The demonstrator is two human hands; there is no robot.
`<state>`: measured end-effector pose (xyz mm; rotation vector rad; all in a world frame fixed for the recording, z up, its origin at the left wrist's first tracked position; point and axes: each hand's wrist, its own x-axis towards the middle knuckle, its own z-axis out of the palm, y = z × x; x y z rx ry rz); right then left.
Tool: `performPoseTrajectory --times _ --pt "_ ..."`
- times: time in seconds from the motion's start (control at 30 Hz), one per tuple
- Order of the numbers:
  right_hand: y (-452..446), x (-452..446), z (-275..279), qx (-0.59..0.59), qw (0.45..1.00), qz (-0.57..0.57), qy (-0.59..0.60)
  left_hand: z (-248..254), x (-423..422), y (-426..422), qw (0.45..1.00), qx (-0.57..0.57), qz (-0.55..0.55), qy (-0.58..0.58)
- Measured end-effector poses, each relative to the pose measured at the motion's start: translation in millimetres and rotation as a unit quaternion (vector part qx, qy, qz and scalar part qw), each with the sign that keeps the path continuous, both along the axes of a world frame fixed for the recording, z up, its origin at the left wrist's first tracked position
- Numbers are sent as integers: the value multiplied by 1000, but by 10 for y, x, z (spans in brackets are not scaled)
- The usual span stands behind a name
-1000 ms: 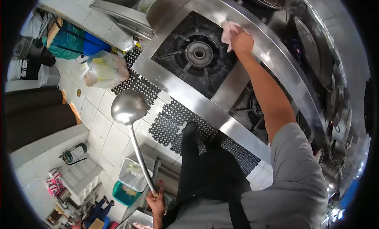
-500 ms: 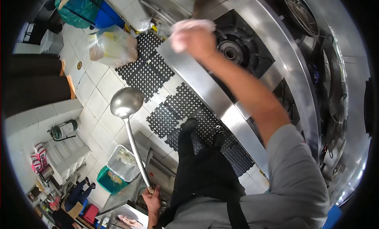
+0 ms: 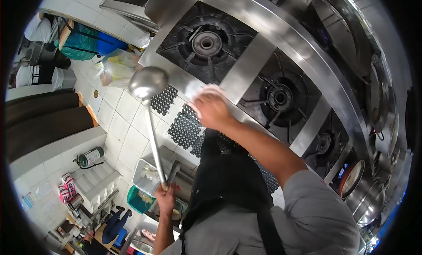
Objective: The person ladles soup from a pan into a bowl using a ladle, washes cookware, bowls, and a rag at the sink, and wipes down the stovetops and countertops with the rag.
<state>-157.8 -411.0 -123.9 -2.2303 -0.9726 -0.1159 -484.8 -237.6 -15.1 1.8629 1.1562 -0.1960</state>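
My left hand [image 3: 165, 197] is wrapped round the end of a long-handled steel ladle [image 3: 149, 82], whose bowl points up and away over the floor. In my right hand [image 3: 215, 111] is a pale pink cloth [image 3: 209, 90], bunched under the fingers. That hand is over the front steel edge of the stove [image 3: 249, 68], near the strip between two burners. The nearest burners are the far-left burner [image 3: 206, 43] and the middle burner [image 3: 280, 98], both bare of pans.
Pans, among them a red-rimmed pan [image 3: 352, 179], stand along the stove's right and back. Black perforated mats [image 3: 184, 129] lie on the tiles. A plastic bag [image 3: 118, 68], a grey bin [image 3: 145, 178] and a green bin [image 3: 138, 200] are to the left. Another person [image 3: 115, 226] is lower left.
My right hand with the cloth has come back from the far-left burner's corner toward me along the stove's front edge. The view has shifted, and the ladle remains in my left hand.
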Motion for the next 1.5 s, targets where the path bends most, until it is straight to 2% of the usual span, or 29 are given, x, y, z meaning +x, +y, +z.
performPoseTrajectory --times 0.1,0.13,0.23,0.37,0.4,0.43,0.47,0.5,0.53,0.57,0.6,0.63,0.7,0.73,0.77,0.83,0.87,0.9,0.97,1.0,1.03,1.07,1.1,1.13,1.17,1.23,1.27,1.37,1.5 --pt "-966 -700 156 -69 995 -64 44 71 263 -434 997 8 -71 4" --pt "-1281 -902 249 -54 994 -97 6 50 343 -586 995 7 -103 3" --pt "-2324 -1591 317 -123 978 -137 101 -70 571 -1037 988 -73 -139 -11" --pt "-3449 -2386 467 -176 942 -213 192 -201 879 -1542 971 -80 -217 -66" --pt "-3704 -2545 547 -195 928 -239 211 -546 855 -1488 964 -123 -214 -99" --pt "-3872 -2675 491 -168 928 -251 217 -325 993 -1626 954 -214 -196 -72" --pt "-4021 -2762 354 -143 925 -275 220 -498 1064 -1675 955 -152 -228 -111" --pt "-4048 -2696 250 -147 865 -305 369 -952 1110 -1525 938 -114 -279 -173" --pt "-4025 -2540 582 -110 833 -355 410 -875 1221 -1633 939 -119 -267 -180" --pt "-3960 -2469 649 -46 861 -386 328 -348 1323 -1909 932 -64 -303 -190" --pt "-3872 -2284 805 -29 876 -396 275 -865 1467 -1657 943 -76 -288 -147" --pt "-3762 -2128 835 1 871 -431 237 -1003 1556 -1558 937 -98 -295 -160" --pt "-3570 -1885 1041 63 849 -492 185 -1107 1719 -1535 926 -54 -326 -181" --pt "-3508 -1878 929 -12 847 -514 136 -796 1737 -1710 938 -15 -320 -133" --pt "-3361 -1885 694 -91 836 -533 89 -850 1830 -1655 941 -45 -313 -121" --pt "-3125 -1954 647 -133 834 -530 72 -819 1926 -1628 908 64 -392 -131" --pt "-3023 -2122 800 -98 850 -508 99 -1355 2110 -1301 900 9 -405 -161" --pt "-2972 -2312 902 -69 866 -479 124 -1329 2123 -1297 882 65 -434 -172" --pt "-2867 -2742 878 -14 857 -475 198 -1179 2178 -1223 837 181 -478 -196" --pt "-2915 -2962 767 -26 853 -453 259 -1322 2256 -1169 826 120 -478 -273" --pt "-2994 -3209 674 -35 844 -431 318 -1228 2293 -1170 823 127 -492 -254" --pt "-3017 -3503 862 -35 799 -470 374 -1045 2312 -1239 818 132 -508 -234" --pt "-3100 -3786 751 -53 786 -479 387 -947 2346 -1274 812 136 -525 -216" --pt "-3016 -4180 1280 -73 655 -602 451 -1273 2530 -1100 783 172 -547 -240" --pt "-3043 -4512 960 -94 635 -628 441 -1154 2527 -1137 788 165 -546 -233" --pt "-2976 -4974 901 -132 584 -669 440 -594 2335 -1318 801 150 -536 -223" --pt "-2918 -5154 922 -95 565 -696 433 -464 2322 -1343 827 81 -522 -192" --pt "-2735 -5668 721 35 483 -761 432 -554 2293 -1389 707 62 -635 -306" --pt "-2649 -6186 125 81 467 -740 478 -340 1889 -2007 682 -55 -658 -315"
